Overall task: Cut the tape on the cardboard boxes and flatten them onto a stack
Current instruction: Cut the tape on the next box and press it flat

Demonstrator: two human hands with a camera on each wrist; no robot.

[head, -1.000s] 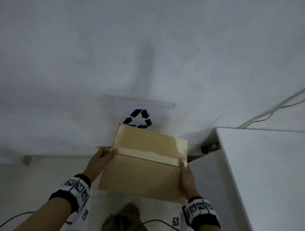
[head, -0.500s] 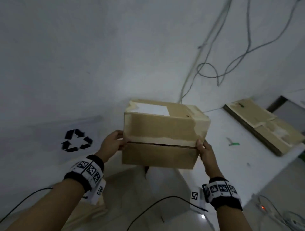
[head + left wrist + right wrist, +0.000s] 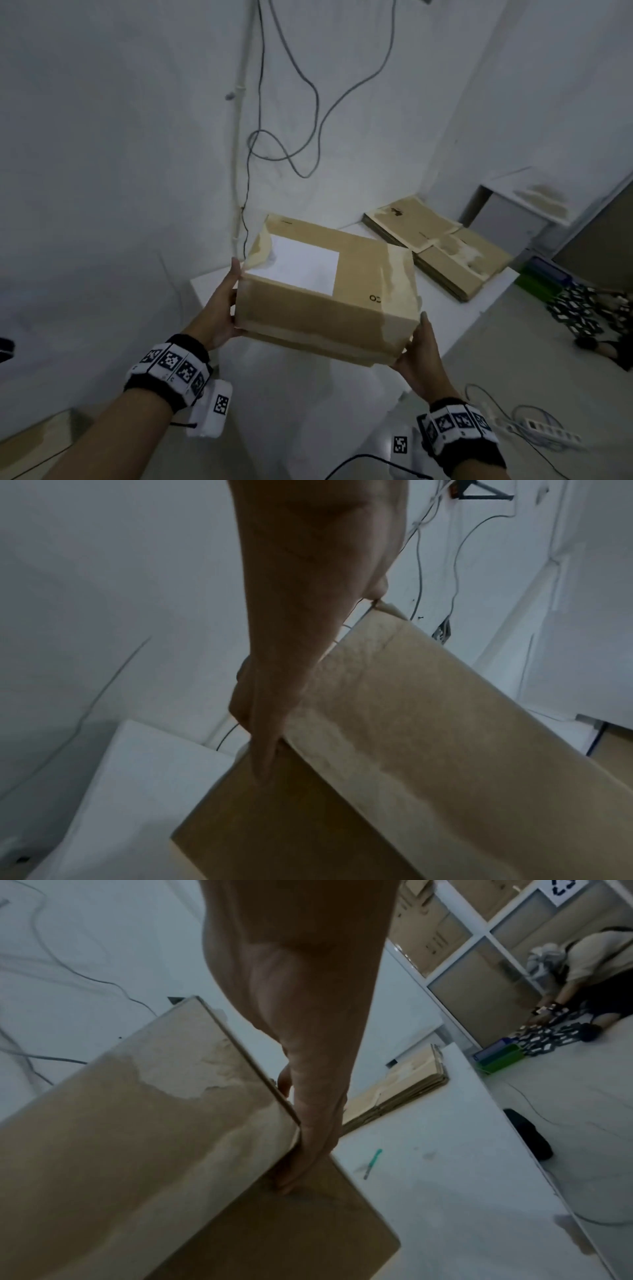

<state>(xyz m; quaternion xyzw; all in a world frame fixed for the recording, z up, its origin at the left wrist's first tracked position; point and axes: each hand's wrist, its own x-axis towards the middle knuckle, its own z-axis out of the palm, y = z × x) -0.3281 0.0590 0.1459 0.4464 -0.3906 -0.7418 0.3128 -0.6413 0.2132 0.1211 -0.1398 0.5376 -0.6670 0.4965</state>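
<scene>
A taped brown cardboard box with a white label on top hangs in the air over the near end of the white table. My left hand grips its left end, thumb up along the corner. My right hand grips the right end from below. The wrist views show each hand's fingers laid along the box. A stack of flattened boxes lies at the table's far right. A green cutter lies on the table near the stack.
Loose cables hang on the white wall behind the table. A power strip and cords lie on the floor at the right. Another person crouches on the floor beyond the table. More cardboard lies at lower left.
Both hands carried the box to the right, from the wall with the recycling sign to above the table. The box is tilted so its labelled top shows.
</scene>
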